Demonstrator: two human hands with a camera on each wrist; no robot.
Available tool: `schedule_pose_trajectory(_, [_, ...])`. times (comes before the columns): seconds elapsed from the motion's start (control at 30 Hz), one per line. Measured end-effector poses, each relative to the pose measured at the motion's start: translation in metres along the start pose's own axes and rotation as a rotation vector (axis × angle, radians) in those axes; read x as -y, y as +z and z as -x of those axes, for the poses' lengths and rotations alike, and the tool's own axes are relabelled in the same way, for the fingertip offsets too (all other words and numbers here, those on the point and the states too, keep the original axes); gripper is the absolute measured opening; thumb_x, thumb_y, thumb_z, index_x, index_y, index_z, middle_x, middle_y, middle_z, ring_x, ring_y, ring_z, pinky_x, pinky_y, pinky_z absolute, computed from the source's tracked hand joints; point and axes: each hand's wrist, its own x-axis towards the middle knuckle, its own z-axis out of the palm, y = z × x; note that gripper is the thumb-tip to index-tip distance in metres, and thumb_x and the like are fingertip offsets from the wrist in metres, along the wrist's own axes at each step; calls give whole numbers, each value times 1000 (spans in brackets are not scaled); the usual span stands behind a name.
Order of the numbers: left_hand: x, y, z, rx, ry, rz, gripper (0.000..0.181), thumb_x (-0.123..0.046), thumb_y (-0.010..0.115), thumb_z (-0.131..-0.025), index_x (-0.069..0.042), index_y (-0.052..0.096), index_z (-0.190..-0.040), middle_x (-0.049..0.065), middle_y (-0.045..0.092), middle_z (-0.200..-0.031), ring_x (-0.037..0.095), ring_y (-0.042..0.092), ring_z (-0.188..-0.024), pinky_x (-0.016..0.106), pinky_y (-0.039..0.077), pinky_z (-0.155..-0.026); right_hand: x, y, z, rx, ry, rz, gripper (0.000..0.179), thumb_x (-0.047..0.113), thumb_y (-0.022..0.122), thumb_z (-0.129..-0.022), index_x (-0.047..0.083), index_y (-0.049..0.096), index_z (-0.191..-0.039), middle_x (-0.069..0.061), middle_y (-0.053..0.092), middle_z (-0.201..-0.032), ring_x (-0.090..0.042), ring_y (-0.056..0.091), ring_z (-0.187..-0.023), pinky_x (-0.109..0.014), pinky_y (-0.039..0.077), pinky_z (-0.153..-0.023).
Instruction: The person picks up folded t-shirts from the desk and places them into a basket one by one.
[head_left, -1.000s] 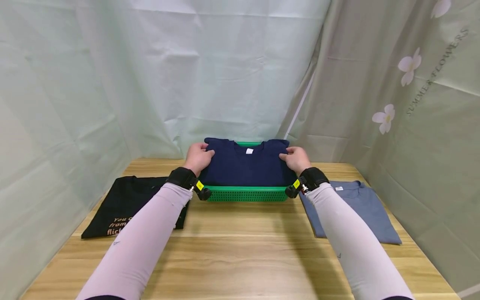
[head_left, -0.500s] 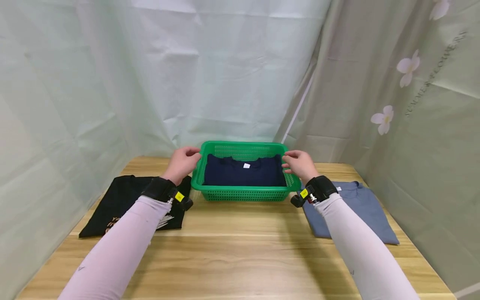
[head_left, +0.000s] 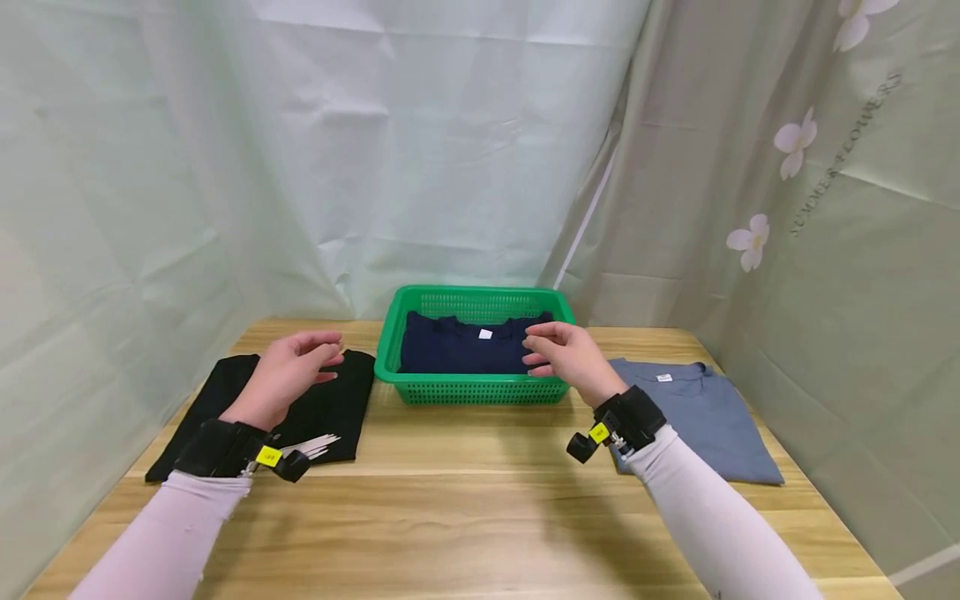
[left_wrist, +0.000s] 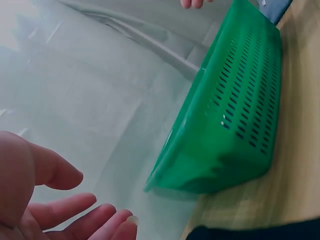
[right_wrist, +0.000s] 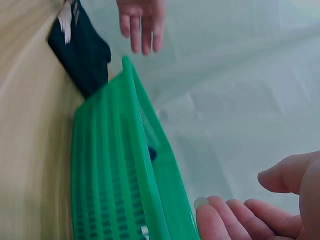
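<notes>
A folded navy T-shirt [head_left: 465, 348] with a white neck label lies inside the green perforated basket [head_left: 480, 390] at the back of the table. My left hand [head_left: 288, 371] hovers over the folded black T-shirt [head_left: 348, 408], holding nothing, its fingers relaxed. My right hand [head_left: 570, 357] is above the basket's front right corner, fingers loosely bent with nothing between them. In the left wrist view, thumb and fingers stand apart beside the basket [left_wrist: 235, 110]. The right wrist view likewise has a gap between thumb and fingers, close to the basket rim [right_wrist: 145, 180].
On the right of the wooden table [head_left: 450, 517] lies a folded grey-blue T-shirt [head_left: 705, 425], partly behind my right wrist. Pale curtains [head_left: 450, 167] hang close behind the table and along both sides. Each wrist carries a black strap with a small camera.
Both hands have let go of the navy T-shirt, which has sunk into the basket. My left hand has moved left and nearer to me; the right has shifted slightly left and nearer.
</notes>
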Motion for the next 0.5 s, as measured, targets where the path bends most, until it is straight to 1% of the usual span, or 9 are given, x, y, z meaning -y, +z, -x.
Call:
schedule_pose_trajectory(0.1, [7, -6, 12, -19, -5, -50, 57, -34, 50, -118, 4, 49, -161, 29, 54, -161, 43, 61, -139, 13, 60, -88, 0, 9, 8, 34, -24, -16, 43, 22, 60, -114, 0, 59, -151, -23, 68, -143, -39, 74, -124, -38, 67, -96])
schedule_pose_trajectory(0.27, [28, -16, 29, -53, -7, -139, 55, -31, 51, -118, 5, 51, -159, 33, 57, -156, 46, 63, -135, 11, 58, -83, -2, 27, 23, 98, -46, -25, 39, 22, 60, -114, 1, 62, -148, -23, 69, -142, -37, 76, -119, -38, 67, -93])
schedule_pose_trajectory(0.37, [41, -23, 37, -72, -27, -173, 54, -31, 50, -118, 6, 50, -158, 34, 58, -154, 48, 62, -134, 10, 58, -80, -1, 41, 30, 142, -54, -30, 38, 22, 64, -112, 1, 65, -144, -23, 72, -136, -37, 77, -115, -37, 68, -91])
schedule_pose_trajectory(0.5, [58, -34, 44, -60, -77, -191, 59, -36, 47, -119, 6, 47, -160, 35, 56, -155, 45, 64, -132, 13, 60, -80, 0, 61, 37, 223, -69, -36, 38, 20, 69, -109, -1, 67, -140, -19, 75, -124, -36, 79, -109, -37, 68, -87])
